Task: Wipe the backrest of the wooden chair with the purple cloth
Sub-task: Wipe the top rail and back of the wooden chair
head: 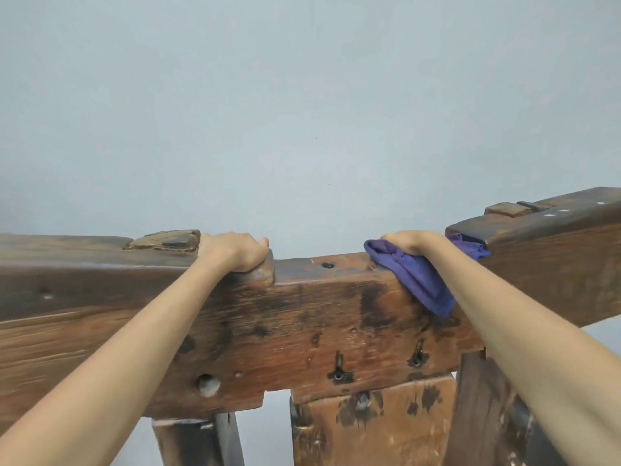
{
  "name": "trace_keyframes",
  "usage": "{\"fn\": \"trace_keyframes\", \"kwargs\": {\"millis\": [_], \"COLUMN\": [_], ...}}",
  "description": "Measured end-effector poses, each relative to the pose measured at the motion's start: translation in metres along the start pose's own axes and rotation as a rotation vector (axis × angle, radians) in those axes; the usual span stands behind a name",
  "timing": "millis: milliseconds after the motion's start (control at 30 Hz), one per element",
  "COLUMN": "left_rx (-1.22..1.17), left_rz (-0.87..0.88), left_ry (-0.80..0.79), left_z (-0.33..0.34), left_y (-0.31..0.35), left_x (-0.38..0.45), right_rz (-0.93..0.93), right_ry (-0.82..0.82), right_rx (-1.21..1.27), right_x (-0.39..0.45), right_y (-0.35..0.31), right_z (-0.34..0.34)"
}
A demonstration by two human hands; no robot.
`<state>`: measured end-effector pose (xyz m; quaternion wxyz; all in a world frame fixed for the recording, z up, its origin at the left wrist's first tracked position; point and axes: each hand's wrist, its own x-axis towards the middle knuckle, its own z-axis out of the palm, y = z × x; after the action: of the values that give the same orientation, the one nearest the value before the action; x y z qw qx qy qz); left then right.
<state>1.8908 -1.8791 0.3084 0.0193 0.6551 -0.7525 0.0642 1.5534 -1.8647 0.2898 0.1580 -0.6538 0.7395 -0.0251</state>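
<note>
Step in hand: wiping top edge of backrest [322, 317], wooden chair. Right hand [408, 242] closed over purple cloth [416, 277], pressed on top edge just beside raised block [537, 216]; cloth tail draped down front face. Left hand [235, 252] curled over stepped corner at left, bracing, holding nothing else. Next move, judged: slide cloth leftward along lower middle section, then down stained front. Room: open between hands; step edges both sides; bare wall [302, 95] behind.

A plain pale grey-blue wall [302, 95] fills everything above and beyond the hands, unmarked but for a few tiny dark specks; more of the same pale surface shows below them through gaps
</note>
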Motion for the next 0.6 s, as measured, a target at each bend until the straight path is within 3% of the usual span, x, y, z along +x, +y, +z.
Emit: {"fn": "trace_keyframes", "kwargs": {"millis": [167,300,433,600], "left_rx": [-0.055,-0.058,-0.005,-0.001], "left_rz": [0.006,0.013,0.028,0.011], "left_ry": [0.013,0.011,-0.026,-0.058], "left_z": [-0.001,-0.002,0.000,-0.005], "left_y": [0.005,0.000,-0.003,-0.003], "left_x": [-0.003,-0.001,-0.005,-0.007], "right_rz": [-0.155,-0.318,-0.354,0.080], "right_ry": [0.030,0.222,0.561,0.704], "right_rx": [0.031,0.038,-0.116,-0.184], "right_x": [0.005,-0.045,-0.106,-0.124], "right_y": [-0.130,-0.180,-0.119,0.019], "right_z": [0.040,0.063,0.098,0.061]}}
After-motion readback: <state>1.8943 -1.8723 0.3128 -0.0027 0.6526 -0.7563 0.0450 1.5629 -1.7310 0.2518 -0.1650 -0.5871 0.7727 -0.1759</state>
